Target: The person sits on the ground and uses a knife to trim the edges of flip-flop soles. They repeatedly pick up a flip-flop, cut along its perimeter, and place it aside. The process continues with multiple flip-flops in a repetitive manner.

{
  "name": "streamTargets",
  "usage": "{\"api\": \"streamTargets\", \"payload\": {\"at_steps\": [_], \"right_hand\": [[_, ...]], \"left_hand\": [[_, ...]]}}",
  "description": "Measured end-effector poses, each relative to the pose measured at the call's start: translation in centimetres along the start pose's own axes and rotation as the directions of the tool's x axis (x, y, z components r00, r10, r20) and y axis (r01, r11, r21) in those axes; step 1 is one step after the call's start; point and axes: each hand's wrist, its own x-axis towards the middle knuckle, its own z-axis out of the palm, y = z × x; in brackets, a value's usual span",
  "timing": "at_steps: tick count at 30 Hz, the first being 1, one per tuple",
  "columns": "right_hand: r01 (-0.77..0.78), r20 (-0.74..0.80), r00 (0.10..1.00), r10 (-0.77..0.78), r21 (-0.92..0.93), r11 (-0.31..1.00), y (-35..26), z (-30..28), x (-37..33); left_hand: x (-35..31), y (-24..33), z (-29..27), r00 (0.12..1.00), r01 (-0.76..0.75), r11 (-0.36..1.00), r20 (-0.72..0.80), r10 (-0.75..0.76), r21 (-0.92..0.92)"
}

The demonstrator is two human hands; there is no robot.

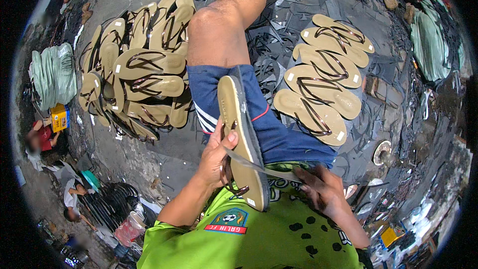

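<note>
My left hand (217, 153) is wrapped round a tan flip-flop (249, 167) with shiny brown straps, its thumb on the footbed. The sandal stands on its length over my lap, tilted a little, and a rough dark grey margin runs along the right side of its sole. From my right hand (322, 185), closed and partly in shadow, a long thin grey knife (264, 169) reaches left across the sandal to near my left thumb. The knife's handle is hidden in my right fingers.
A pile of finished-looking tan flip-flops (149, 87) lies left of my bare knee (216, 30). Several more flip-flops (323, 92) lie in a row at the right. Dark rubber scraps (269, 65) litter the floor. Pale green sacks (54, 75) stand far left; people sit at lower left.
</note>
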Motion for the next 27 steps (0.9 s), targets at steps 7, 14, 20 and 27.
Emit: {"api": "streamTargets", "payload": {"at_steps": [7, 14, 20, 27], "right_hand": [[0.089, -0.186, 0.978, -0.090, -0.014, 0.996, -0.7, 2.3, 5.6], [0.195, -0.373, 0.897, -0.239, -0.152, 0.969, -1.9, 3.4, 11.0], [0.074, -0.456, 0.889, -0.041, 0.054, 0.996, -1.5, -0.1, 16.1], [0.128, -0.244, 0.970, 0.021, 0.576, 0.808, -4.8, 0.0, 11.8]], "left_hand": [[0.0, 1.5, 1.1, 0.998, 0.050, 0.999, -0.040, -0.050, -0.002], [0.0, 1.4, 1.0, 0.999, 0.038, 0.999, 0.025, -0.037, -0.009], [-0.3, 0.3, 1.9, 1.000, 0.008, 0.996, 0.016, -0.010, 0.085], [0.2, 1.7, 4.9, 0.981, -0.176, 0.926, 0.141, 0.136, 0.333]]}}
